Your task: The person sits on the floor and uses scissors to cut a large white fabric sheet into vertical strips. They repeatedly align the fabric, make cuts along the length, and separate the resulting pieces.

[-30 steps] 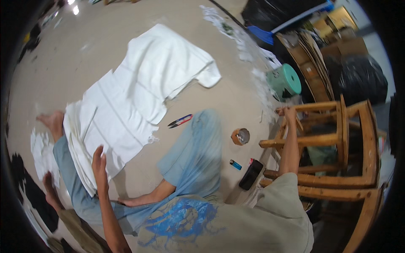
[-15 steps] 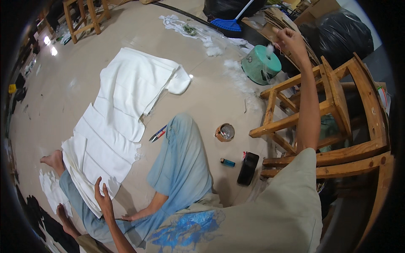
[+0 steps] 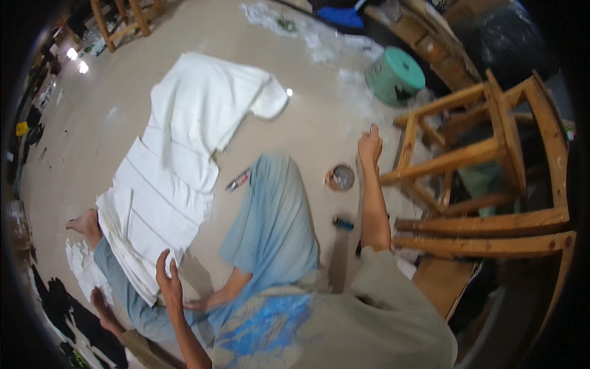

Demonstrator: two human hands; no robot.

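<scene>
My left hand is raised beside the near end of the long white cloth, fingers apart and nothing in them. The cloth spreads over the floor and across my left leg, with darker lines running across it. My right hand hovers over the floor between the green round stool and the small round bowl; one finger points forward, the others curl, and I see nothing held. Small snips with red on them lie by my raised knee. A lighter rests left of my right forearm.
Wooden stools crowd the right side, close to my right arm. White fluff lies on the floor beside the green stool. Farther back are white scraps, a blue broom and a black plastic bag. Another wooden stool stands far left.
My right hand has come back from above the green stool, moving left and nearer; the white tuft seen at it earlier no longer shows there. My left hand keeps its pose. The view has shifted.
</scene>
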